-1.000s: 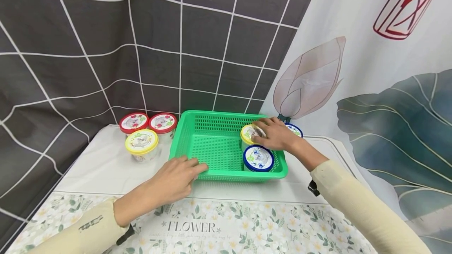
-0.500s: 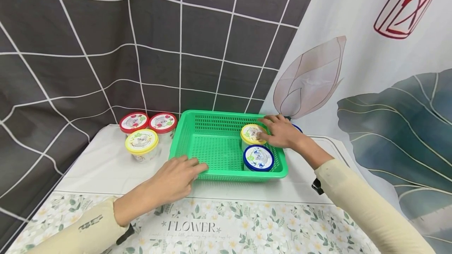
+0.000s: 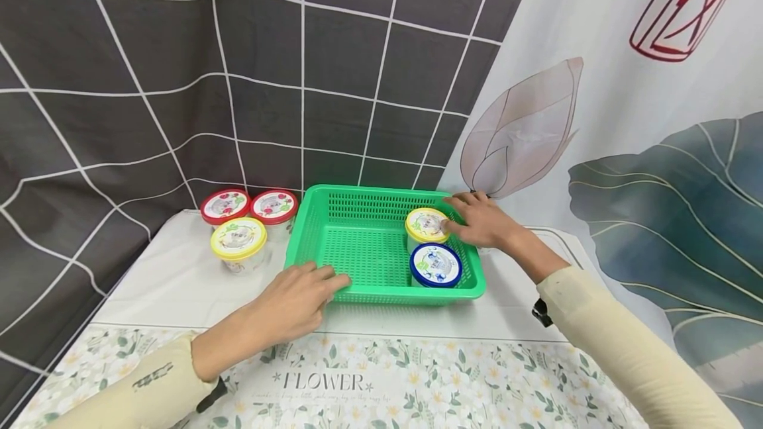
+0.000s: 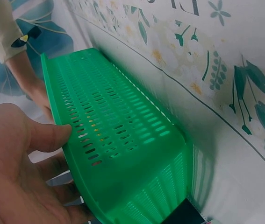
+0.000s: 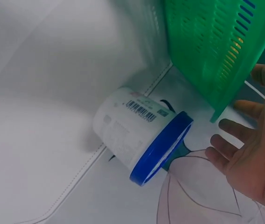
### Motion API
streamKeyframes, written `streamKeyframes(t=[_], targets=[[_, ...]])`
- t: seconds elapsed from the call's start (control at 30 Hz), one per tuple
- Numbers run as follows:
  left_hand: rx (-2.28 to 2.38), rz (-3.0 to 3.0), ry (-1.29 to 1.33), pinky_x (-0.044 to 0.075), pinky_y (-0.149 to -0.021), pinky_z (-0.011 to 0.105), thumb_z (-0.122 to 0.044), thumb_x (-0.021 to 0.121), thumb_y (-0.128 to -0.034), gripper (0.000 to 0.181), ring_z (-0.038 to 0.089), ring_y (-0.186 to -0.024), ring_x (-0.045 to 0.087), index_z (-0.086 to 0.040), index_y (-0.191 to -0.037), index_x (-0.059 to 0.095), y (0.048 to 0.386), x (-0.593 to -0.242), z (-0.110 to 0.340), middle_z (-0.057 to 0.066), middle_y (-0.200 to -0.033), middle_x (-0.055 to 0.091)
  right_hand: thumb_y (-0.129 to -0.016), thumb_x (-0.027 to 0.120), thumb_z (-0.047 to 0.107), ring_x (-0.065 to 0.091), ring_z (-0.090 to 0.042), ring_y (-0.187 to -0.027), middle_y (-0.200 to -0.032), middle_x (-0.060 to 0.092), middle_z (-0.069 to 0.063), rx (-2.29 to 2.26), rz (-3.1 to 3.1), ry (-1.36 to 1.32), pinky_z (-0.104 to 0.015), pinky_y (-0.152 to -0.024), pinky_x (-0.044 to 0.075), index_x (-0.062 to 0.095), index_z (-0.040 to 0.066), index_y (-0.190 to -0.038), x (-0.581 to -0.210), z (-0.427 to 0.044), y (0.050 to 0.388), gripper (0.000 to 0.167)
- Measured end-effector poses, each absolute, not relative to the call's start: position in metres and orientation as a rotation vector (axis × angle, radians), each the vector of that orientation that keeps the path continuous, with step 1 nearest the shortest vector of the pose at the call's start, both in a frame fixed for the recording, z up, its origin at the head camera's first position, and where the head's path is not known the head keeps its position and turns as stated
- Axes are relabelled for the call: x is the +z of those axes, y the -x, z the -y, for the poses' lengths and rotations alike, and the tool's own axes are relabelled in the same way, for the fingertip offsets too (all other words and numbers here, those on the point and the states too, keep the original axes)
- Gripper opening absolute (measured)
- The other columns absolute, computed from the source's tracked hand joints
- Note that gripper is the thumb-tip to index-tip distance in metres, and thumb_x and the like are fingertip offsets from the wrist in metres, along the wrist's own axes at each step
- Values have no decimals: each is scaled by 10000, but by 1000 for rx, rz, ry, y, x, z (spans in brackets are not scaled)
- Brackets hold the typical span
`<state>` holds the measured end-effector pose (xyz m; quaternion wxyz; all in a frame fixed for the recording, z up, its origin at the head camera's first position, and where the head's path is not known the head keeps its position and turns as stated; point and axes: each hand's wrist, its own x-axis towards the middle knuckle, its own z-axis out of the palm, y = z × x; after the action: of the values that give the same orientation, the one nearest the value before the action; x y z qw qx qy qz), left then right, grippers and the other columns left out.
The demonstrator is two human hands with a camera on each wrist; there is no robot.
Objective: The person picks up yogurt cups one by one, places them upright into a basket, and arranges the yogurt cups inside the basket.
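A green plastic basket (image 3: 381, 294) stands on the table. My left hand (image 3: 298, 303) grips its front-left rim, with the thumb (image 4: 53, 136) on the outer side and the fingers over the edge. Inside, at the right end, a yellow-lidded tub (image 3: 427, 225) sits behind a blue-lidded tub (image 3: 436, 265). Over the basket's back-right rim is my right hand (image 3: 485, 222), fingers spread, thumb beside the yellow lid; whether it touches is unclear. The right wrist view shows its fingers (image 5: 235, 130) apart and another blue-lidded tub (image 5: 132, 128) outside the basket, hidden in the head view by the right hand.
Left of the basket, two red-lidded tubs (image 3: 226, 206) stand behind a yellow-lidded tub (image 3: 238, 238). A dark grid-patterned curtain (image 3: 256, 85) hangs close behind the basket, a white printed one (image 3: 548, 151) at right. A flower-print mat (image 3: 369, 376) covers the table front.
My right hand has drawn back to the right, off the yellow lid, towards the basket's back-right rim. The left hand and the tubs stay put.
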<state>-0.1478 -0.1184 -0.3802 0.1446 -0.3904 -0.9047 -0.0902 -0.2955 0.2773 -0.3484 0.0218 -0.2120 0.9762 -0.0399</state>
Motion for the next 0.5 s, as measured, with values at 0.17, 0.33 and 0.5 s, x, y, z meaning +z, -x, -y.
streamKeyframes(t=[0.17,0.33,0.5], targets=[[-253,2612,1122,499,-679,319,20,691,-953,343,204,-742,562,-142,-1249,756,147,-380,118,40,-977,759,-1140,536,464,379,-546,-1593,-1748,438,-284,-122,-3031,646,-753,-1329,284,421,70,-1735,-348,-282,297,723],[-251,2617,1120,506,-685,326,21,693,-951,339,209,-748,568,-140,-1242,754,147,-380,119,44,-981,761,-1151,520,448,368,-558,-1601,-1734,450,-296,-116,-3034,637,-751,-1337,273,425,57,-1730,-349,-286,298,705],[-258,2613,1121,484,-669,309,25,693,-950,320,197,-733,546,-140,-1218,750,147,-380,118,38,-957,748,-1157,504,433,335,-581,-1631,-1731,452,-306,-110,-3037,632,-772,-1340,255,416,46,-1730,-348,-290,297,697]])
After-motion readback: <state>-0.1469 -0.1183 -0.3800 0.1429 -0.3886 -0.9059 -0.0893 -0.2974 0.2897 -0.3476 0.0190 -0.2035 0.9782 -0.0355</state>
